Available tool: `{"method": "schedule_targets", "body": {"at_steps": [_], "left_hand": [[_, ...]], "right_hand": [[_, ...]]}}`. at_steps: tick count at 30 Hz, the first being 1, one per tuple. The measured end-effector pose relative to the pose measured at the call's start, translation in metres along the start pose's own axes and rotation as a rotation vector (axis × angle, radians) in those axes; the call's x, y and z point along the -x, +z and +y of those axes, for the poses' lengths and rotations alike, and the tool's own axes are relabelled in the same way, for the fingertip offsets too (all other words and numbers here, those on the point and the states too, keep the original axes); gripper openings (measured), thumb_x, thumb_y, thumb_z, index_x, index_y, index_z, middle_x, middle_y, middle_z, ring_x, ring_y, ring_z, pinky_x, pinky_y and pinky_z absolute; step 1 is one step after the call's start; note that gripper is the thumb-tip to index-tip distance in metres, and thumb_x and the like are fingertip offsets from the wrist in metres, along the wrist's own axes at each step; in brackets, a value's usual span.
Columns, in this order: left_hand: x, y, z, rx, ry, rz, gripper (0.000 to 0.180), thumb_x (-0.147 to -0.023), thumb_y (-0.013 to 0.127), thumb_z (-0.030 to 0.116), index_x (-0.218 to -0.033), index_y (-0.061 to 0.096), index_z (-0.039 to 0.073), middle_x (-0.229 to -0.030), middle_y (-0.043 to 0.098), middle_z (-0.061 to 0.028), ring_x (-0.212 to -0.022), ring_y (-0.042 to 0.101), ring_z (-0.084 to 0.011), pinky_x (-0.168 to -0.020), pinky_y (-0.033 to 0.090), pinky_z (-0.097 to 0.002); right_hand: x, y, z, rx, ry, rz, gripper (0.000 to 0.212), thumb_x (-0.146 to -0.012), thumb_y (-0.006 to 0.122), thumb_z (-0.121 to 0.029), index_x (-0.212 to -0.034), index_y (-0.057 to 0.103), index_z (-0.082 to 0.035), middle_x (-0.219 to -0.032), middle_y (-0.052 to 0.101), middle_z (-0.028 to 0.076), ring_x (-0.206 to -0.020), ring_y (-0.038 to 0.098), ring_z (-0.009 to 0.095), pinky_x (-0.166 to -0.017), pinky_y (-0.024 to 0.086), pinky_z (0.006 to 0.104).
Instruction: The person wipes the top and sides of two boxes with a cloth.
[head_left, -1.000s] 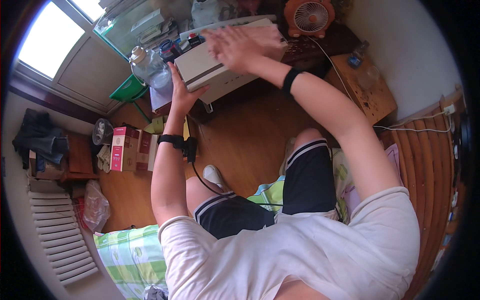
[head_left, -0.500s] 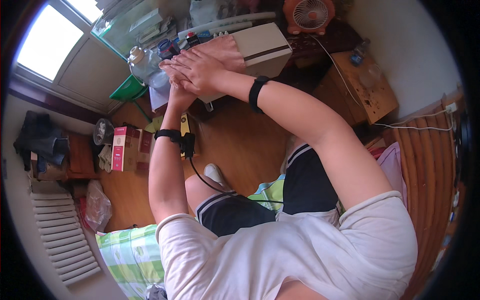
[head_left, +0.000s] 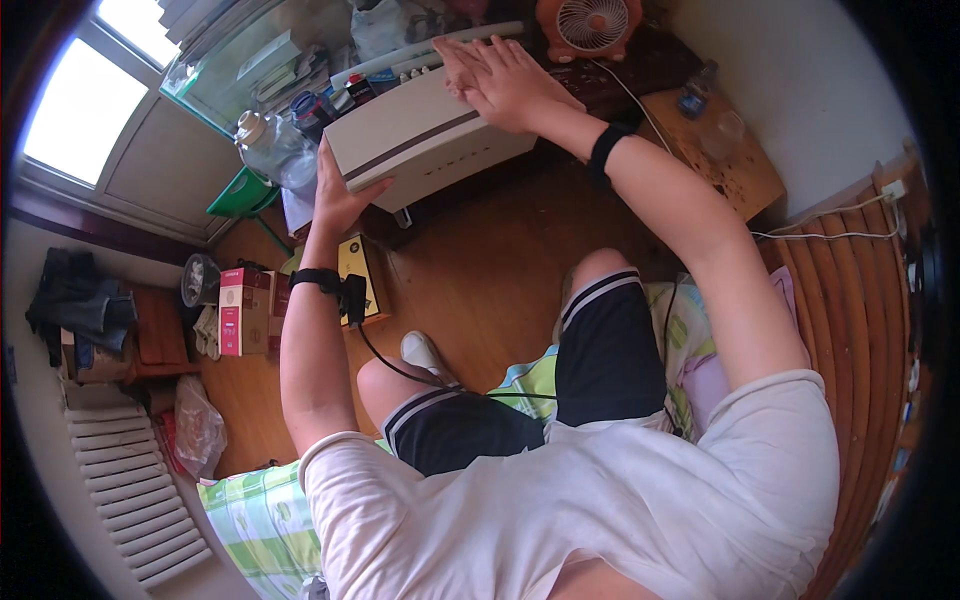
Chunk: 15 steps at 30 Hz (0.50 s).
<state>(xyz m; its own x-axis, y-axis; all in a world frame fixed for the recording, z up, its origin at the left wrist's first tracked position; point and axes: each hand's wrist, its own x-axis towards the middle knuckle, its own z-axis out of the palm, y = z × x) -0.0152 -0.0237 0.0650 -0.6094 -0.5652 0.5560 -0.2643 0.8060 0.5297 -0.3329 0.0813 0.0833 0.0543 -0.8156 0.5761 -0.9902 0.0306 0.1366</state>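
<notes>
A long white box (head_left: 400,130) with a dark stripe lies across the dark table in front of me. My left hand (head_left: 340,190) grips its left end, thumb along the front face and fingers round the side. At the far right end my right hand (head_left: 508,85) lies with fingers stretched out, pressing on a pink cloth (head_left: 570,95) that is mostly hidden under it. Black straps circle both wrists, and a small black device (head_left: 352,300) with a cable sits on the left one.
Beyond the box stand an orange fan (head_left: 590,25), a blue-lidded jar (head_left: 308,108) and a glass tank (head_left: 205,95). To the left are a large clear jug (head_left: 270,150), a green plastic item (head_left: 240,192) and cartons (head_left: 245,310). A bottle (head_left: 697,90) stands on the wooden stand at right.
My hands have separated. The right one slid to the right along the box top with the cloth, uncovering the left part; the left hand came down onto the box's left end.
</notes>
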Motion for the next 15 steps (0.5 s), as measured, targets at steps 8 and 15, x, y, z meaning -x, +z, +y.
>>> {"method": "schedule_targets", "body": {"at_steps": [8, 15], "left_hand": [[-0.002, 0.012, -0.002, 0.038, -0.055, -0.044, 0.114, -0.062, 0.089, 0.030, -0.149, 0.023, -0.002, -0.146, 0.035, -0.0218, -0.138, 0.033, -0.0385, -0.116, 0.027, -0.0439], [-0.004, 0.004, -0.024, -0.160, -0.084, -0.288, 0.110, -0.063, 0.088, 0.032, -0.147, 0.026, -0.002, -0.142, 0.039, -0.0205, -0.136, 0.036, -0.0380, -0.115, 0.028, -0.0429]], "right_hand": [[-0.038, 0.008, -0.127, -0.195, -0.103, -0.058, 0.069, -0.098, 0.034, -0.053, -0.153, 0.031, -0.013, -0.158, 0.028, 0.019, -0.146, 0.021, 0.043, -0.120, 0.012, 0.0549], [-0.045, -0.003, -0.132, -0.374, -0.315, 0.079, 0.065, -0.095, 0.044, -0.052, -0.149, 0.040, -0.016, -0.153, 0.038, 0.018, -0.142, 0.031, 0.042, -0.119, 0.017, 0.0532]]}}
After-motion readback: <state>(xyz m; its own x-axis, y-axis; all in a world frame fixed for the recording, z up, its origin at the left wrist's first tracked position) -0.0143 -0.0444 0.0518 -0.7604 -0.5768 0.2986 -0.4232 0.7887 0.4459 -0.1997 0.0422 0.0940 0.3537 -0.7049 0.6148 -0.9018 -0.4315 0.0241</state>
